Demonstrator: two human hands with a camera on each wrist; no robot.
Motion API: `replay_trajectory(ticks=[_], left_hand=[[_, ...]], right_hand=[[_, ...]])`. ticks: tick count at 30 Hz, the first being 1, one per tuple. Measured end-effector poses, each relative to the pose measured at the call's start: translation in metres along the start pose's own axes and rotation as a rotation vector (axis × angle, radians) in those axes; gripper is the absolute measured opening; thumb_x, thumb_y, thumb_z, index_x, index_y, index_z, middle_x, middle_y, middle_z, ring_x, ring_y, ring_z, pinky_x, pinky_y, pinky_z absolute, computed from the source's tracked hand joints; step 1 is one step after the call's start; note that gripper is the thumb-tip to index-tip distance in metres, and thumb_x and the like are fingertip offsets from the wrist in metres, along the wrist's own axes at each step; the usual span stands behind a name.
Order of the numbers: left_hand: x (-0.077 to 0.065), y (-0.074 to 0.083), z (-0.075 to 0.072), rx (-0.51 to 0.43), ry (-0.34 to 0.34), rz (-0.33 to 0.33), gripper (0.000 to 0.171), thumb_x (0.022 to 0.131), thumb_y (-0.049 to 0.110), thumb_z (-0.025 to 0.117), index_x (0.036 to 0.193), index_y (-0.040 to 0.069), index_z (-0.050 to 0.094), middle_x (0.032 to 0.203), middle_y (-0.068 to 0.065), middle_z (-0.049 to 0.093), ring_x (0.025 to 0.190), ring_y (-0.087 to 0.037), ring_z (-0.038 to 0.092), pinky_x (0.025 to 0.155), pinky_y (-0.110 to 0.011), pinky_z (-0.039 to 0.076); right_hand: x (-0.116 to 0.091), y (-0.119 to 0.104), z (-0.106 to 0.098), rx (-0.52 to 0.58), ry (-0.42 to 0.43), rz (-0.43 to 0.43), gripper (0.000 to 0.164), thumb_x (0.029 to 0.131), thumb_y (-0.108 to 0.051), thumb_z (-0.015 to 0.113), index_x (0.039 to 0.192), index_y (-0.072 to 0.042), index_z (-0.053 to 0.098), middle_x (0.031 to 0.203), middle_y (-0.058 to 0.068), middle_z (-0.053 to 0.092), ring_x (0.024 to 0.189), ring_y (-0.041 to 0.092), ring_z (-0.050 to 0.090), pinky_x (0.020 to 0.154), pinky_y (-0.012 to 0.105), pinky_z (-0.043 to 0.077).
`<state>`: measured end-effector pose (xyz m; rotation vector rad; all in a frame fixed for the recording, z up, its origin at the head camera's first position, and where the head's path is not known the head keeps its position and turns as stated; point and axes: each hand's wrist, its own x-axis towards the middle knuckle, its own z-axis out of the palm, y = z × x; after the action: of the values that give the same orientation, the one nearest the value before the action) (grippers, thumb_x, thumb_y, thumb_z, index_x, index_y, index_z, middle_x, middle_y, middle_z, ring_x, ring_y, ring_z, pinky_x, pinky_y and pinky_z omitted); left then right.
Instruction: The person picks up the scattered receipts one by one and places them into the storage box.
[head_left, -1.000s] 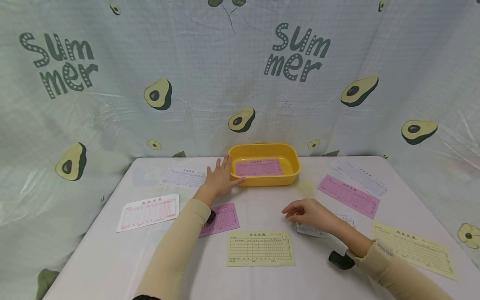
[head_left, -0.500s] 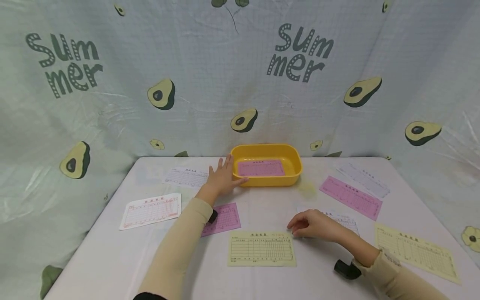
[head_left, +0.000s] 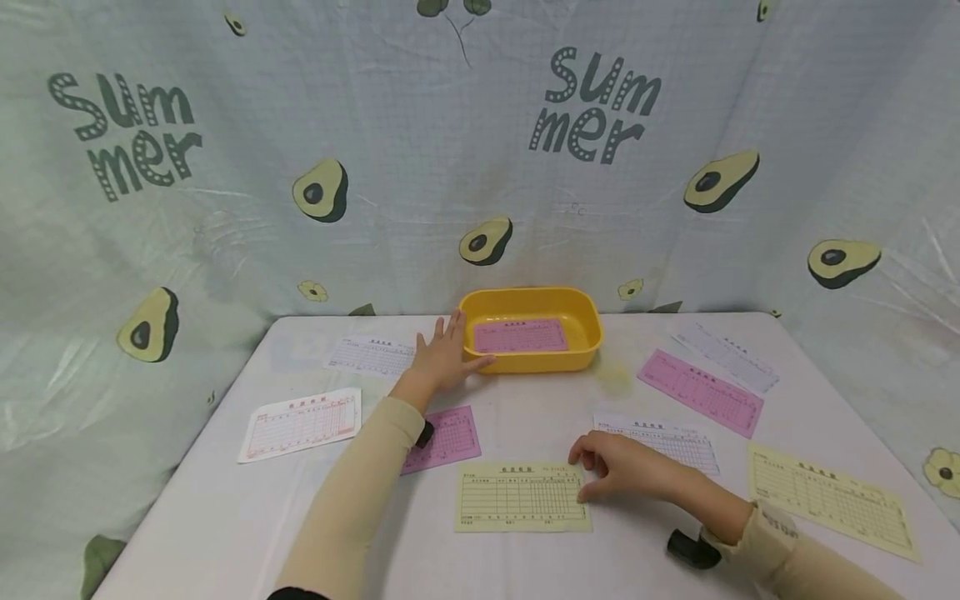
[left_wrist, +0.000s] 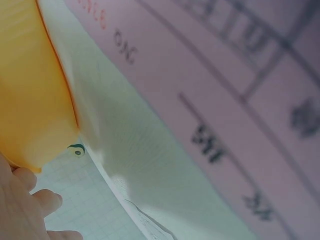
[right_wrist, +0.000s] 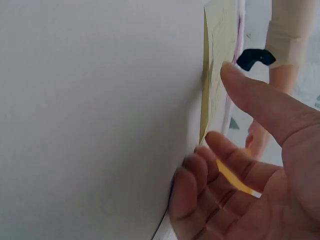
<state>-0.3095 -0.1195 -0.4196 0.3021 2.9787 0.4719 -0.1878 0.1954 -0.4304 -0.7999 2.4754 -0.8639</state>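
At the left end of the yellow tray (head_left: pixel 538 362), my left hand (head_left: pixel 438 354) rests with spread fingers against its rim. A pink receipt slip (head_left: pixel 521 336) lies inside the tray. My right hand (head_left: pixel 626 468) is at the right edge of a yellow receipt slip (head_left: pixel 517 500) on the table. Seen from the right wrist, the thumb (right_wrist: pixel 240 90) stands apart from the bent fingers near that slip's edge (right_wrist: pixel 205 100); no firm pinch shows. Just behind the right hand lies a white receipt slip (head_left: pixel 678 442), partly covered by it.
Another pink slip (head_left: pixel 450 437) lies beside the left wrist, partly hidden. White slips (head_left: pixel 303 423) (head_left: pixel 367 356) are at the left. To the right lie a pink slip (head_left: pixel 701 392), a white slip (head_left: pixel 727 354) and a yellow slip (head_left: pixel 832 500). A printed curtain (head_left: pixel 405 167) hangs behind the table.
My right hand has moved from over the white slip toward the front, to the yellow slip's right edge, and its thumb has parted from the fingers. The left hand stays at the tray.
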Motion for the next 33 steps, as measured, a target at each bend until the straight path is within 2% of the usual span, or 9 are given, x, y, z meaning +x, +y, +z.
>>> replay_trajectory(ticks=[5, 10, 19, 24, 28, 31, 33], left_hand=[[0.000, 0.000, -0.001, 0.007, 0.001, -0.004, 0.113, 0.093, 0.077, 0.049, 0.164, 0.006, -0.003, 0.172, -0.011, -0.001, 0.156, -0.037, 0.002, 0.121, -0.065, 0.005], [-0.001, -0.001, -0.002, -0.003, 0.002, 0.003, 0.113, 0.093, 0.076, 0.050, 0.164, 0.006, -0.003, 0.172, -0.011, -0.001, 0.156, -0.038, 0.002, 0.121, -0.066, 0.005], [-0.001, -0.001, -0.002, -0.001, 0.005, 0.008, 0.113, 0.093, 0.075, 0.051, 0.164, 0.005, -0.002, 0.172, -0.012, 0.000, 0.156, -0.039, 0.003, 0.120, -0.067, 0.005], [-0.001, -0.001, -0.002, -0.010, 0.003, 0.004, 0.113, 0.093, 0.074, 0.051, 0.164, 0.006, -0.002, 0.172, -0.012, 0.000, 0.156, -0.039, 0.003, 0.120, -0.066, 0.003], [-0.001, 0.001, -0.002, -0.016, 0.000, -0.002, 0.113, 0.093, 0.074, 0.052, 0.164, 0.006, -0.002, 0.172, -0.011, 0.000, 0.156, -0.038, 0.003, 0.120, -0.066, 0.003], [-0.002, 0.001, -0.002, -0.014, -0.002, -0.001, 0.112, 0.093, 0.074, 0.052, 0.164, 0.006, -0.002, 0.172, -0.012, 0.000, 0.156, -0.038, 0.003, 0.120, -0.066, 0.003], [-0.002, 0.001, -0.002, -0.010, -0.005, -0.001, 0.112, 0.093, 0.074, 0.051, 0.164, 0.006, -0.002, 0.172, -0.012, 0.000, 0.156, -0.038, 0.002, 0.120, -0.066, 0.004]], right_hand=[[-0.001, -0.009, 0.008, -0.112, 0.011, 0.023, 0.051, 0.076, -0.032, 0.092, 0.111, -0.012, 0.062, 0.092, -0.003, 0.051, 0.083, 0.015, 0.048, 0.071, 0.030, 0.043], [-0.001, -0.017, 0.012, -0.154, 0.033, 0.056, 0.050, 0.074, -0.030, 0.094, 0.107, -0.014, 0.061, 0.091, -0.004, 0.051, 0.081, 0.015, 0.048, 0.070, 0.031, 0.043], [0.000, -0.020, 0.011, -0.139, 0.028, 0.046, 0.047, 0.073, -0.029, 0.094, 0.102, -0.015, 0.061, 0.096, -0.004, 0.051, 0.084, 0.016, 0.048, 0.073, 0.033, 0.046], [0.002, -0.020, 0.012, -0.098, 0.024, 0.033, 0.046, 0.073, -0.021, 0.094, 0.100, -0.016, 0.057, 0.089, -0.004, 0.053, 0.079, 0.014, 0.049, 0.067, 0.029, 0.044], [0.003, -0.018, 0.012, -0.051, 0.015, 0.014, 0.051, 0.073, -0.016, 0.093, 0.109, -0.013, 0.057, 0.082, -0.003, 0.053, 0.070, 0.012, 0.049, 0.060, 0.026, 0.041], [0.002, -0.017, 0.013, -0.035, 0.012, 0.007, 0.056, 0.073, -0.015, 0.093, 0.118, -0.011, 0.059, 0.081, -0.004, 0.053, 0.068, 0.011, 0.048, 0.059, 0.025, 0.040], [0.002, -0.016, 0.013, -0.034, 0.016, 0.004, 0.056, 0.073, -0.015, 0.093, 0.118, -0.009, 0.062, 0.081, -0.004, 0.053, 0.069, 0.011, 0.048, 0.060, 0.025, 0.041]])
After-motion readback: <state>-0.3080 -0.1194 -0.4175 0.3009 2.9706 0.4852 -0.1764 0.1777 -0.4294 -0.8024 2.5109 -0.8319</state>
